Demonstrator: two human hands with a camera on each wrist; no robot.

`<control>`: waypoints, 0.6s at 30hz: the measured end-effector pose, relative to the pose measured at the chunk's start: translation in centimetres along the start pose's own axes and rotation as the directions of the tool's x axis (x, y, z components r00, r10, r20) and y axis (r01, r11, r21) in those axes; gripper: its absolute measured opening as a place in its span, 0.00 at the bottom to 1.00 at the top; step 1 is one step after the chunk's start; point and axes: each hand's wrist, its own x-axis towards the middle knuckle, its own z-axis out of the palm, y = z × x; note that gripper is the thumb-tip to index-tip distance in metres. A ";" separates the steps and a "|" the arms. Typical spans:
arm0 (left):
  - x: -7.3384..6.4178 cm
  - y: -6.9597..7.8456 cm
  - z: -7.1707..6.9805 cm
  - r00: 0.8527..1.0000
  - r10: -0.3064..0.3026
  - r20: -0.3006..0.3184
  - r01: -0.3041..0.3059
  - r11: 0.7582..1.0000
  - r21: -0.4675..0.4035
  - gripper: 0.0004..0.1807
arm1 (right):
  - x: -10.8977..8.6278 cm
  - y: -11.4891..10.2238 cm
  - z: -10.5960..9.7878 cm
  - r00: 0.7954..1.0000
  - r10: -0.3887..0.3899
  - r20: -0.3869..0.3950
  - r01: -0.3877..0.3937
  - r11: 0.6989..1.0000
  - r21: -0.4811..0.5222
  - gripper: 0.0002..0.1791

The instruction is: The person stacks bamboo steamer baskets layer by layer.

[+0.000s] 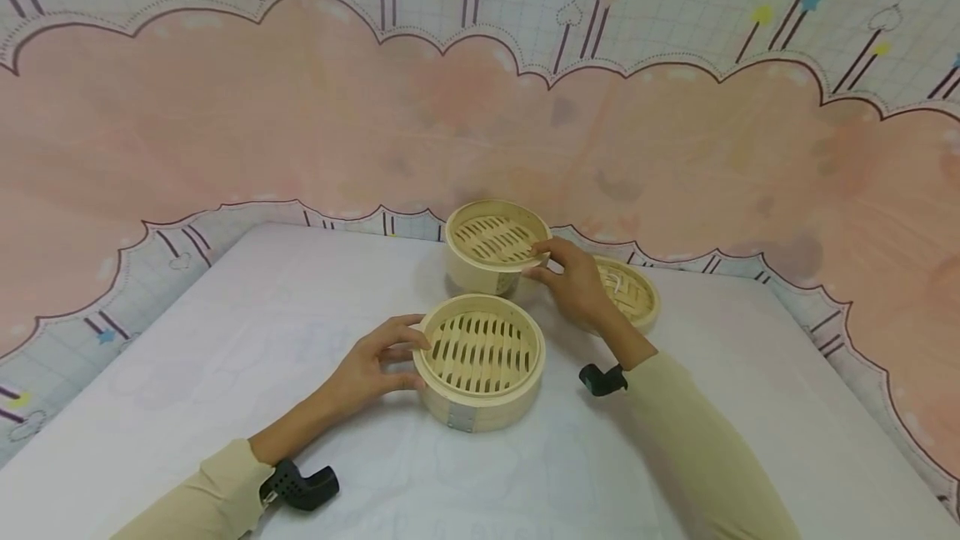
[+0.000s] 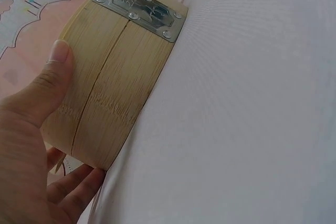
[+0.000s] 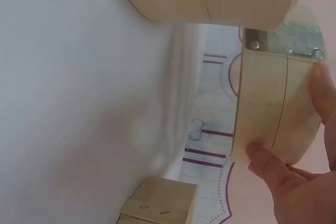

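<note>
A round bamboo steamer basket [image 1: 480, 352] with a slatted bottom and a metal plate on its side sits on the white table. My left hand [image 1: 375, 361] grips its left side, thumb on the outer wall [image 2: 100, 82] and fingers round the far part. Behind it, my right hand [image 1: 573, 282] pinches the right side of a second steamer basket [image 1: 498, 233], thumb low and fingers near the rim. In the right wrist view this second basket [image 3: 268, 103] appears raised off the table. Both baskets look empty inside.
A woven bamboo lid [image 1: 633, 294] lies on the table behind my right hand, partly hidden by it. The white table [image 1: 300, 298] ends at a patterned pink and blue cloth backdrop [image 1: 337, 123].
</note>
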 end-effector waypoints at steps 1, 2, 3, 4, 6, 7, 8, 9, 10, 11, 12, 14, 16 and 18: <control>0.0 0.0 0.0 1.000 0.004 0.003 -0.004 1.000 -0.003 0.24 | -0.1 0.0 -0.1 1.000 0.000 -0.004 0.000 1.000 0.000 0.18; 0.0 0.1 0.0 1.000 0.006 0.004 -0.006 1.000 -0.005 0.24 | -0.1 0.1 -0.2 1.000 0.000 -0.009 0.000 1.000 0.001 0.17; 0.0 0.1 0.0 1.000 0.008 0.005 -0.008 1.000 -0.005 0.24 | -0.2 0.1 -0.3 1.000 -0.001 -0.014 0.001 1.000 0.001 0.17; 0.0 0.2 0.0 1.000 0.006 0.004 -0.006 1.000 -0.004 0.24 | -0.2 0.1 -0.4 1.000 0.001 -0.019 -0.001 1.000 0.006 0.17; 0.0 0.2 -0.1 1.000 0.001 0.000 -0.001 1.000 -0.002 0.24 | -0.2 0.0 -0.6 1.000 -0.010 -0.028 0.010 1.000 0.018 0.17; 0.0 0.3 -0.1 1.000 -0.001 -0.002 0.001 1.000 -0.001 0.25 | -0.2 -0.1 -0.7 0.999 -0.019 -0.033 0.020 0.999 0.027 0.17; -0.1 0.3 -0.1 1.000 -0.005 -0.005 0.005 1.000 -0.001 0.25 | -0.2 -0.2 -0.8 0.999 -0.028 -0.040 0.029 0.999 0.033 0.18; -0.1 0.3 -0.1 1.000 -0.005 -0.006 0.005 1.000 -0.002 0.25 | -0.2 -0.3 -0.9 0.998 -0.036 -0.046 0.038 0.998 0.042 0.18; -0.1 0.3 -0.1 1.000 -0.005 -0.007 0.005 1.000 -0.006 0.25 | -0.2 -0.4 -1.0 0.998 -0.042 -0.051 0.045 0.998 0.048 0.18; -0.1 0.4 -0.2 1.000 -0.003 -0.006 0.003 1.000 -0.010 0.25 | -0.2 -0.4 -1.0 0.997 -0.049 -0.054 0.052 0.997 0.054 0.18; -0.1 0.4 -0.2 1.000 -0.003 -0.006 0.003 1.000 -0.012 0.25 | -0.2 -0.5 -1.1 0.997 -0.054 -0.056 0.057 0.997 0.055 0.19; -0.1 0.4 -0.2 1.000 0.001 -0.005 -0.001 1.000 -0.016 0.25 | -0.3 -0.6 -1.3 0.997 -0.052 -0.051 0.055 0.998 0.043 0.18; -0.1 0.4 -0.1 1.000 0.006 -0.005 -0.006 1.000 -0.021 0.25 | -0.4 -0.7 -1.4 0.998 -0.049 -0.045 0.050 0.998 0.029 0.18; -0.1 0.3 -0.1 1.000 0.011 -0.005 -0.011 1.000 -0.024 0.25 | -0.5 -0.7 -1.6 0.998 -0.044 -0.039 0.045 0.999 0.016 0.18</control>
